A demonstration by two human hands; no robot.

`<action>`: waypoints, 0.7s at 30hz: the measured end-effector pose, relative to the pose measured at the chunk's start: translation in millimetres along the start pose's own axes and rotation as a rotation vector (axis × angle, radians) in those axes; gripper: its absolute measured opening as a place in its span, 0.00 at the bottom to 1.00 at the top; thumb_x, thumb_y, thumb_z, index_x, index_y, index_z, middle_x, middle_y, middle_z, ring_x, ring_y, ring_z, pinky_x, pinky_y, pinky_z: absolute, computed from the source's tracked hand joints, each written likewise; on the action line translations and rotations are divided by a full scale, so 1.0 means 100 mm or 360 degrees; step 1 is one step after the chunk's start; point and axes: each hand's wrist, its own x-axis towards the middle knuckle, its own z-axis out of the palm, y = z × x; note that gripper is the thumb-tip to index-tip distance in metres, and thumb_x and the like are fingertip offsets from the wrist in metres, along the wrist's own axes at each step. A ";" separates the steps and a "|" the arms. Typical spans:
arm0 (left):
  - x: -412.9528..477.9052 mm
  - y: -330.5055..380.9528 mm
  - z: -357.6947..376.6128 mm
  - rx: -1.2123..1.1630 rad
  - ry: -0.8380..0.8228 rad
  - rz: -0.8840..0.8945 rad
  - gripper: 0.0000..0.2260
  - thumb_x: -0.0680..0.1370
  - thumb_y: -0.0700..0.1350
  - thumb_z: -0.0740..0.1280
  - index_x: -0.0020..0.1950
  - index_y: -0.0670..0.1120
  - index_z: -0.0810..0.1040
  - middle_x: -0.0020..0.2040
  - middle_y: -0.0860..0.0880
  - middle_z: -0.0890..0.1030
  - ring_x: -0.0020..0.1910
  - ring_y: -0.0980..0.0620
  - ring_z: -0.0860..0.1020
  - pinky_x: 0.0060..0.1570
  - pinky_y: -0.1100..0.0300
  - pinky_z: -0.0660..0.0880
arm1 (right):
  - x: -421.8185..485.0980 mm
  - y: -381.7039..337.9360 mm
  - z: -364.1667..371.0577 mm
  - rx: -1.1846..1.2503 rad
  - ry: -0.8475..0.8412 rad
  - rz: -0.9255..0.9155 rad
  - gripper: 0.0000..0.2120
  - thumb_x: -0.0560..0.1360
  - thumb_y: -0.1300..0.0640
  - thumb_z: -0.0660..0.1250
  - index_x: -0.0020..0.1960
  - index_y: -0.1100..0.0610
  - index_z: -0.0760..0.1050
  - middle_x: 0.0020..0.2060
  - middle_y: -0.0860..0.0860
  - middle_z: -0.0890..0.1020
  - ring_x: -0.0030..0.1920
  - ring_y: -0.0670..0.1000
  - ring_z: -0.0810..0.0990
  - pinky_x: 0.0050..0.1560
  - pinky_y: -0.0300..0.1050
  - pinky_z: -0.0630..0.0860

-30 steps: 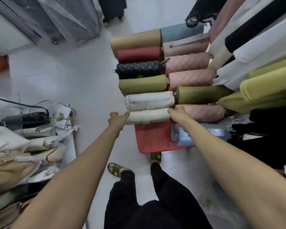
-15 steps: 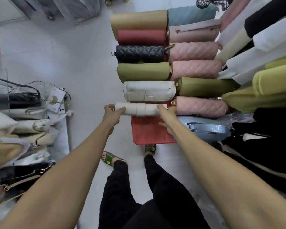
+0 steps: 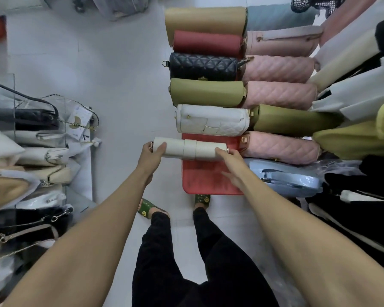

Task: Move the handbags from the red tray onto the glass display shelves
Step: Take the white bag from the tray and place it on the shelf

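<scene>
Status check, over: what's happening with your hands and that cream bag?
Left hand and right hand gripping cream handbag by its ends. Bag over red tray, overhanging its left edge. White quilted bag close behind.

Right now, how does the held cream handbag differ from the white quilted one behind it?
The cream handbag is smooth and slimmer; the white quilted handbag is diamond-stitched and fuller. The cream handbag is held by the left hand and right hand; the white quilted handbag rests untouched. Both are pale, lying sideways.
</scene>
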 end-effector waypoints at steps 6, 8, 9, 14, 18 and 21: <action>-0.15 0.04 -0.08 -0.0006 0.0050 0.0092 0.25 0.82 0.53 0.65 0.76 0.46 0.64 0.65 0.50 0.71 0.63 0.50 0.71 0.66 0.51 0.70 | -0.14 -0.08 0.03 -0.0005 -0.0005 -0.0066 0.20 0.81 0.46 0.67 0.67 0.54 0.68 0.60 0.49 0.72 0.62 0.50 0.71 0.64 0.54 0.72; -0.26 0.13 -0.17 -0.0010 0.0122 0.0170 0.24 0.82 0.54 0.65 0.75 0.46 0.67 0.64 0.51 0.73 0.61 0.51 0.71 0.60 0.56 0.69 | -0.24 -0.18 0.10 -0.0038 -0.0002 -0.0137 0.17 0.79 0.41 0.66 0.59 0.52 0.71 0.58 0.49 0.75 0.61 0.51 0.73 0.64 0.53 0.71; -0.31 0.19 -0.22 -0.0031 0.0160 0.0204 0.23 0.82 0.54 0.65 0.74 0.46 0.68 0.63 0.51 0.73 0.61 0.51 0.71 0.58 0.57 0.68 | -0.32 -0.25 0.15 -0.0055 -0.0006 -0.0187 0.19 0.76 0.37 0.67 0.55 0.50 0.71 0.59 0.50 0.77 0.61 0.51 0.75 0.68 0.55 0.72; -0.56 0.55 -0.64 -0.0139 0.0409 0.0348 0.22 0.78 0.59 0.69 0.67 0.49 0.74 0.61 0.51 0.76 0.60 0.51 0.74 0.56 0.58 0.68 | -0.64 -0.64 0.42 -0.0077 -0.0101 -0.0354 0.36 0.62 0.27 0.62 0.61 0.49 0.70 0.66 0.53 0.75 0.67 0.57 0.74 0.71 0.63 0.71; -0.83 0.97 -0.98 -0.0282 0.0627 0.0457 0.21 0.76 0.61 0.71 0.60 0.50 0.71 0.57 0.50 0.76 0.57 0.50 0.74 0.51 0.58 0.68 | -1.18 -1.07 0.68 -0.0105 -0.0224 -0.0506 0.34 0.67 0.26 0.59 0.62 0.48 0.71 0.61 0.51 0.77 0.61 0.53 0.77 0.60 0.56 0.77; -1.06 1.25 -1.25 -0.0452 0.0767 0.0520 0.24 0.74 0.64 0.70 0.57 0.48 0.70 0.51 0.50 0.76 0.53 0.48 0.75 0.44 0.56 0.68 | -1.51 -1.37 0.89 -0.0058 -0.0306 -0.0659 0.36 0.73 0.29 0.58 0.73 0.49 0.67 0.68 0.49 0.76 0.66 0.52 0.75 0.60 0.53 0.72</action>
